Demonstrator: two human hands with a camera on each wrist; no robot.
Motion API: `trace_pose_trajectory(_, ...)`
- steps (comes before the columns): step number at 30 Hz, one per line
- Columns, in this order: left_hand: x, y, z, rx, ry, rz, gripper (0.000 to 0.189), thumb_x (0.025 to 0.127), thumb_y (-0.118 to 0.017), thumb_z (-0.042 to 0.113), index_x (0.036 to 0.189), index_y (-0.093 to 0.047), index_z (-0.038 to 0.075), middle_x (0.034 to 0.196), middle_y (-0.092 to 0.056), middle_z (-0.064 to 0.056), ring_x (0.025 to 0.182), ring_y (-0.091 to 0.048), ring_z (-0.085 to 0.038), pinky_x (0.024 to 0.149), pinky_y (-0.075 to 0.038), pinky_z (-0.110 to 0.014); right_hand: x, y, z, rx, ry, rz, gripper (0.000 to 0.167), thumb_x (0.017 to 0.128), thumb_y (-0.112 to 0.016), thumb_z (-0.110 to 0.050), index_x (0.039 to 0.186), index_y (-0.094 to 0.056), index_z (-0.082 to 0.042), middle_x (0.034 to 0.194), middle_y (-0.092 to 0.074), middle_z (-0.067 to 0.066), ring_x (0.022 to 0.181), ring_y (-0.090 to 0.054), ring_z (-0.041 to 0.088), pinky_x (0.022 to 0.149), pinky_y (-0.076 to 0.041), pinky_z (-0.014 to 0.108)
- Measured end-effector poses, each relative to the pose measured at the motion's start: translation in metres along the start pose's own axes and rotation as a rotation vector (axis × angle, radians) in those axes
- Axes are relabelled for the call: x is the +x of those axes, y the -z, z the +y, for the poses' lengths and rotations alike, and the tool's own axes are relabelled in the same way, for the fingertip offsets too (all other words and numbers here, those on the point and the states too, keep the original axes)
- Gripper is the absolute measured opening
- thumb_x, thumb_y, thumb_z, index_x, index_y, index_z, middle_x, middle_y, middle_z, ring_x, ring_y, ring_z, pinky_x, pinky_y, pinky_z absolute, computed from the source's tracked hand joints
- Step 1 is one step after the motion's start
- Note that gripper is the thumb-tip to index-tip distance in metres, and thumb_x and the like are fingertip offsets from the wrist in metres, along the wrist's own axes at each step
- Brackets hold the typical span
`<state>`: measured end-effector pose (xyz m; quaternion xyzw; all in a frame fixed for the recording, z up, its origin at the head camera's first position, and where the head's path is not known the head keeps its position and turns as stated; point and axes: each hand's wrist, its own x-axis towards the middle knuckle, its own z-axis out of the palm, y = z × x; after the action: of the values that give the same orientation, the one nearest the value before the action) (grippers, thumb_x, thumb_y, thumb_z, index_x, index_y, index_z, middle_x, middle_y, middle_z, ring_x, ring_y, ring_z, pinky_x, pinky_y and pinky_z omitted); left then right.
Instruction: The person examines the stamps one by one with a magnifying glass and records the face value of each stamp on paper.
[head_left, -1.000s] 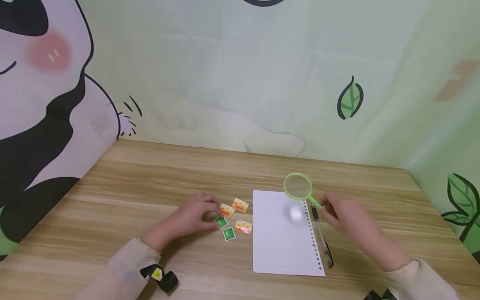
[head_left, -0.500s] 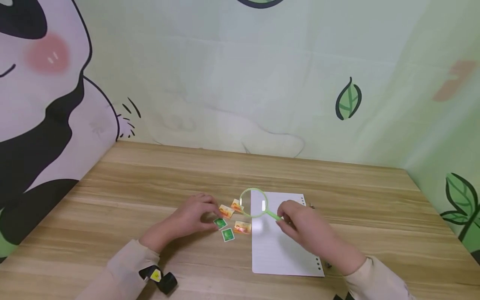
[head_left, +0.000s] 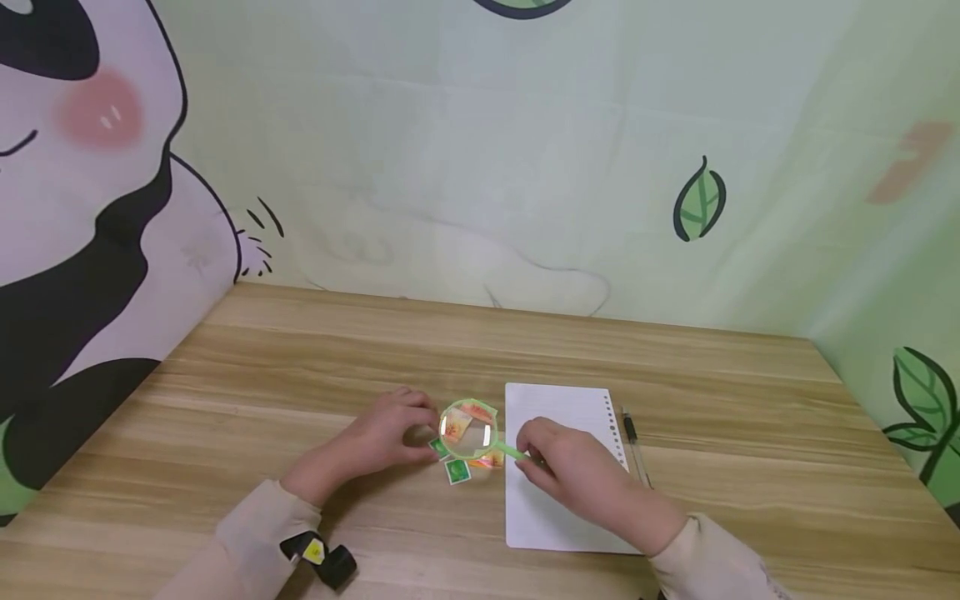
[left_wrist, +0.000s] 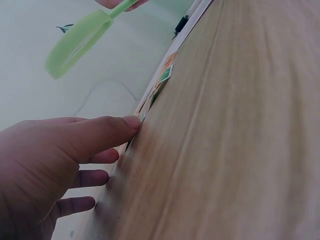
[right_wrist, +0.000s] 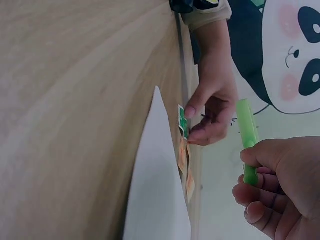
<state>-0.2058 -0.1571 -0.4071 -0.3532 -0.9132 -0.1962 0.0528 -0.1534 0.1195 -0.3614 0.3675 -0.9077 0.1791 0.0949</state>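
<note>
My right hand (head_left: pixel 588 471) grips the handle of a light-green magnifying glass (head_left: pixel 510 451). Its round lens is held above the small paper pieces, and orange ones show through it. On the table, my left hand (head_left: pixel 386 429) touches the edge of a small green stamp-like square (head_left: pixel 438 449) with its thumb. In the left wrist view the other fingers of that hand are spread and relaxed. A second green square (head_left: pixel 458 472) lies just in front, and an orange stamp-like piece (head_left: pixel 491 459) is partly covered by the magnifying glass.
A lined, hole-punched sheet of paper (head_left: pixel 555 525) lies under my right hand. To its right is a black-capped pen (head_left: pixel 631 429), partly hidden by the right wrist. Behind the wooden table (head_left: pixel 360 333) stands a printed wall (head_left: pixel 420 167) with a panda.
My right hand has carried the magnifying glass left, from above the paper's far right corner to above the stamp-like pieces. The left hand has stayed in place.
</note>
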Motion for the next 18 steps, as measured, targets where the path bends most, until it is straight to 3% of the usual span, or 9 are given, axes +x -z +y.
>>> trace_pose_trajectory(7,0.0,-0.002,-0.001,0.024,0.004,0.013,0.029,0.075,-0.079,0.028,0.099,-0.072,0.013,0.106,-0.066,-0.002,0.1,-0.057,-0.021,0.088,-0.048,-0.041,0.001,-0.01,-0.006,-0.041,0.071,0.004,0.012,0.087,-0.067,-0.01,0.09,-0.056,-0.01,0.083,-0.059,-0.003,0.065,-0.049,0.002,0.058,-0.046,0.015)
trace_pose_trajectory(18,0.0,-0.002,-0.003,0.019,-0.006,-0.001,0.036,0.074,-0.079,0.032,0.102,-0.071,0.012,0.11,-0.066,-0.004,0.104,-0.057,-0.024,0.092,-0.047,-0.045,0.003,-0.018,-0.009,-0.166,0.13,0.025,0.016,0.085,-0.07,-0.012,0.089,-0.055,-0.011,0.086,-0.061,-0.003,0.065,-0.052,0.004,0.056,-0.048,0.016)
